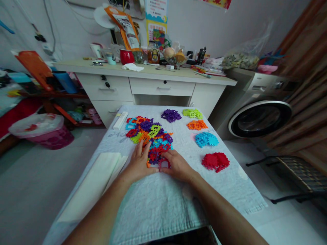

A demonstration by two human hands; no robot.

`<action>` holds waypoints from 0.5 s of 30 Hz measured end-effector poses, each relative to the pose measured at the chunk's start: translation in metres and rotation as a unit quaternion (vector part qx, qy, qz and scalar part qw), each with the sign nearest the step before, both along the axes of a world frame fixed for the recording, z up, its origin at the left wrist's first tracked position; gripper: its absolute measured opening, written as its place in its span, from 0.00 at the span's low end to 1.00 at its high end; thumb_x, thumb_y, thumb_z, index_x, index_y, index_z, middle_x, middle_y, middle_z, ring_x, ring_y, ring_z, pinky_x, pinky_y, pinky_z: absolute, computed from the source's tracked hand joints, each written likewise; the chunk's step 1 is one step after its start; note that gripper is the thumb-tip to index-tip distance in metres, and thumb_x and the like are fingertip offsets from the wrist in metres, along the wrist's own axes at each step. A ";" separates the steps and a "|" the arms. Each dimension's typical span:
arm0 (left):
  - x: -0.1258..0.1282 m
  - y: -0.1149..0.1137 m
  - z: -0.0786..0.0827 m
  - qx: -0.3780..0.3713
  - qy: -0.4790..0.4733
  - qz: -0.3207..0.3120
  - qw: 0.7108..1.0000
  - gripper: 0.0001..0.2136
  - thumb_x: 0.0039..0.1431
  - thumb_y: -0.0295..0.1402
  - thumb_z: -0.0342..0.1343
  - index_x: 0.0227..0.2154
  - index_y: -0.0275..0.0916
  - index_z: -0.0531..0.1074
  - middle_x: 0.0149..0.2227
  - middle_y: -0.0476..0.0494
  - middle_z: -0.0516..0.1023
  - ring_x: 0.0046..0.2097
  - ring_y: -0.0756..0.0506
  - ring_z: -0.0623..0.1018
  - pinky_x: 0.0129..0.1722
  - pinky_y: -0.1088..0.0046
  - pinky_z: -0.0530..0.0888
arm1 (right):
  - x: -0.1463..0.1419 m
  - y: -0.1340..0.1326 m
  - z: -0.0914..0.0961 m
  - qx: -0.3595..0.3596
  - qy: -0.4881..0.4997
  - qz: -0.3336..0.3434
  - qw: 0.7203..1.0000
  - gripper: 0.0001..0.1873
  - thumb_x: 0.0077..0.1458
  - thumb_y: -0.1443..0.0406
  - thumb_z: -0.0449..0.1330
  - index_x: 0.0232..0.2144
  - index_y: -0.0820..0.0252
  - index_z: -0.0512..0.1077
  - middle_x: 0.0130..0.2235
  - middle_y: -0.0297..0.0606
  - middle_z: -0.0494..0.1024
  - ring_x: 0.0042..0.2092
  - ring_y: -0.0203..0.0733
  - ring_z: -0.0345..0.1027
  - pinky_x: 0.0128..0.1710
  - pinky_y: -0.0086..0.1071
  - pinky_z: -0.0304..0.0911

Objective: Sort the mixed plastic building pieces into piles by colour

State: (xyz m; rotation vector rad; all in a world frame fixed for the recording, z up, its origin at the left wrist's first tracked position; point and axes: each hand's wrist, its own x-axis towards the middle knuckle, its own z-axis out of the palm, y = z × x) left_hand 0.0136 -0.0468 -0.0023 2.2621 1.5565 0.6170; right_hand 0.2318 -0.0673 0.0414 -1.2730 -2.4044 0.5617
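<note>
A mixed heap of coloured plastic snap tiles (149, 134) lies in the middle of a towel-covered table (163, 204). My left hand (139, 163) rests flat at the heap's near edge, fingers stretched onto the tiles. My right hand (177, 165) sits beside it, fingers curled round a red tile (164, 164) at the heap's near edge. To the right lie sorted piles: purple (171, 115), lime green (192, 113), orange (196, 125), light blue (206, 139) and red (216, 161).
A folded white cloth (94, 183) lies on the table's left side and a white box (120, 119) at the far left. A cluttered white desk (143, 73) stands behind, a washing machine (259, 117) to the right, a pink basket (41, 131) at left.
</note>
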 end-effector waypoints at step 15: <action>0.022 0.018 0.004 0.115 -0.057 0.052 0.990 0.45 0.47 0.50 0.65 0.65 0.42 0.51 0.66 0.29 0.51 0.67 0.29 0.54 0.64 0.45 0.56 | 0.022 0.003 -0.006 0.026 -0.023 -0.049 0.998 0.35 0.44 0.49 0.69 0.50 0.61 0.70 0.47 0.46 0.70 0.46 0.49 0.63 0.49 0.42 0.60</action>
